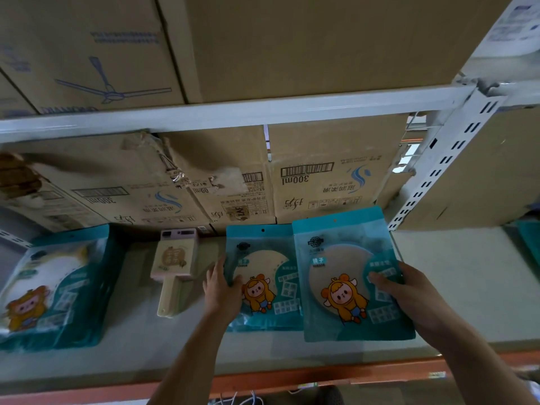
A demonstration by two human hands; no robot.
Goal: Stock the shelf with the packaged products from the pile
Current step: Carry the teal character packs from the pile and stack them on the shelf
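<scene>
1. Gripping status first: right hand (409, 290) pinches the held packet (347, 287) by its right edge, thumb on the front face. The other fingers are behind the packet and hidden.
2. Left hand (220, 287) holds the left edge of the middle stack (263, 290), thumb on its front. How the fingers sit at the edge is hard to make out because of blur.
3. The held packet is teal with a clear window and a cartoon figure. It is tilted up off the shelf (140, 334), just right of the middle stack, and its left side overlaps the stack's right edge.
4. The middle stack lies flat on the shelf. I can't count its packets (only the top one shows, and the held packet covers its right side).
5. The left pile (55, 287) holds the same teal packets and lies well apart at the shelf's left end. It is cut off by the frame edge and smeared, so its print is unreadable.
6. A pink and cream handled item (174, 258) lies between the left pile and the middle stack, near the left hand. What it is isn't clear.
7. The lower cartons (321, 176) stand behind everything and close off the back of the shelf. Their print is upside down.
8. An upper beam (233, 115) carries the top cartons (102, 54), which are cut off at the frame top.
9. A slotted upright (438, 171) stands to the right.
</scene>
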